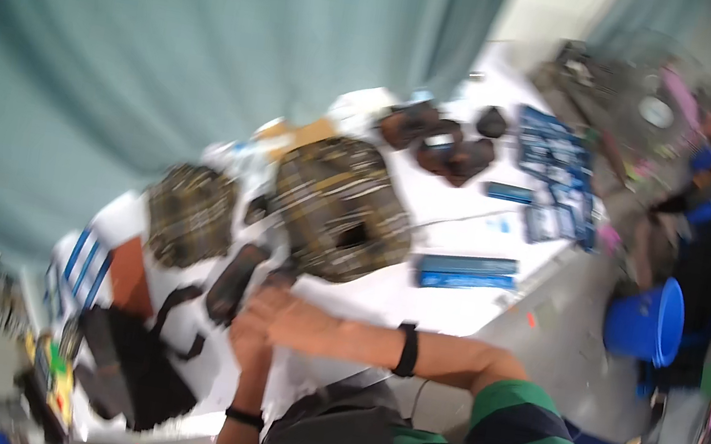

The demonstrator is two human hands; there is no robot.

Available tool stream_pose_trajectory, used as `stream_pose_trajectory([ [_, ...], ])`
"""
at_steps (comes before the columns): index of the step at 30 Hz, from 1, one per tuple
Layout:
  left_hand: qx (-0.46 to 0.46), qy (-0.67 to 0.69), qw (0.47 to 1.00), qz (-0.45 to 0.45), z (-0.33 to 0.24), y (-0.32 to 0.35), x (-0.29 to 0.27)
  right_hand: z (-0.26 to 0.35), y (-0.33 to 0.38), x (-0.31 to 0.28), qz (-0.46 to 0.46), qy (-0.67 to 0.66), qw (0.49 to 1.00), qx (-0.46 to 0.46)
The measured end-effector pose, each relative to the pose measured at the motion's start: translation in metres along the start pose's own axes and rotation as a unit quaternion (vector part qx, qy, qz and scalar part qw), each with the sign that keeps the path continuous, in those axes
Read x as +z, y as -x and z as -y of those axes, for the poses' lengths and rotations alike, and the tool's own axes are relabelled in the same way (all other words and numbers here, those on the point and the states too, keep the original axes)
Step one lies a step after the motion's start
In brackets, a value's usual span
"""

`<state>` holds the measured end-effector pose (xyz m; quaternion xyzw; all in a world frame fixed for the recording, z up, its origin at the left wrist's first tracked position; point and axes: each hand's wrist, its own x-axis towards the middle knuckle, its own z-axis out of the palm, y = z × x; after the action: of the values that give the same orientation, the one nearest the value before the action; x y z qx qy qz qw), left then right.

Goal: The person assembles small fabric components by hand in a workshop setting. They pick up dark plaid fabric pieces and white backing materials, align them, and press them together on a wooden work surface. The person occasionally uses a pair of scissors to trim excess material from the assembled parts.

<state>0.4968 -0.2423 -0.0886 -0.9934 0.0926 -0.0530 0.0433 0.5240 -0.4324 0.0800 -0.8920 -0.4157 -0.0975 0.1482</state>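
My left hand and my right hand meet over the white table, fingers drawn together and blurred by motion. Both look closed, but whatever is between them is hidden. A small dark piece shows just beyond the fingers; I cannot tell whether it is held. Right beside my left hand lies a dark brown, elongated pouch-like thing. Farther off sits a large brown-and-yellow plaid bag, with a smaller plaid bag to its left.
A black bag with straps lies at the near left. Dark brown rolled items, blue flat packs and blue boxes occupy the table's right part. A blue bucket and a fan stand beyond the table's right side.
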Motion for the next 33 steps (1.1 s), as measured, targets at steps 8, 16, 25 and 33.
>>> stream_pose_trajectory([
  [8, 0.022, 0.237, 0.97, 0.044, -0.005, -0.039, -0.034, 0.082, 0.121, -0.064, -0.094, -0.205, 0.944, 0.24],
  [16, 0.05, 0.242, 0.967, 0.056, -0.01, -0.04, -0.084, 0.234, 0.218, -0.063, -0.137, -0.169, 0.831, 0.512],
  [25, 0.346, 0.417, 0.84, -0.013, -0.085, 0.061, -0.189, 0.395, 0.238, -0.064, -0.24, -0.066, 0.682, 0.687],
  [33, 0.565, 0.469, 0.672, 0.096, -0.189, 0.187, -0.277, 0.494, 0.276, -0.072, -0.351, 0.015, 0.577, 0.737],
])
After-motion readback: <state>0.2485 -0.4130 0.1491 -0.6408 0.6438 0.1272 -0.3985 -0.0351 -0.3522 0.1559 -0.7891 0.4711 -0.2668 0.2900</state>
